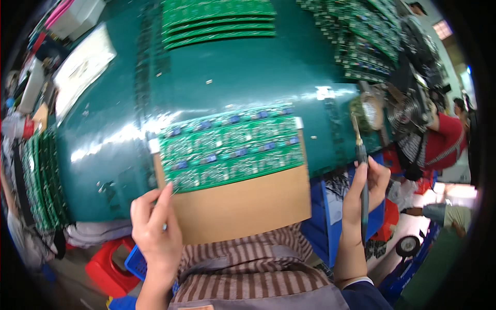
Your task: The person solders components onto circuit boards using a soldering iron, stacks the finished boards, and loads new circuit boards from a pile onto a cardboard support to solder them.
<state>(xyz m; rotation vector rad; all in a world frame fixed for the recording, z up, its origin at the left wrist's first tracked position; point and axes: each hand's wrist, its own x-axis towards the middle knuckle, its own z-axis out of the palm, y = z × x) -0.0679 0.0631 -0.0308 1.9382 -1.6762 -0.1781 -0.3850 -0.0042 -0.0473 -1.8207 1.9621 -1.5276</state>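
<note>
The work looks under way to me. One green circuit panel (232, 150) lies out on a sheet of cardboard (243, 209), near the middle of the worktop's (227, 75) near edge, and the cardboard hangs partly over that edge. The panel already carries parts all along it; which joints are finished I can't tell at this blur. My iron is off the panel, so I judge I'm between touches. Other boards stand in stacks: one at the far edge (219, 26), one toward the far right corner (361, 44), one by the left edge (44, 178); whether they are done or waiting, I can't say.

The panel is long, face up, slightly askew, its right end farther from the near edge. Blue blocks sit evenly spaced in two rows, with dense pale and silvery small parts between.

My left hand (156, 230) has thumb and forefinger nearly together at the panel's near left corner; whether they pinch the panel or something thin, I can't tell. My right hand (380, 181) has its fingers closed around the soldering iron (365, 201), tip pointing away from me, close by a round holder (370, 111) toward the right edge.
</note>
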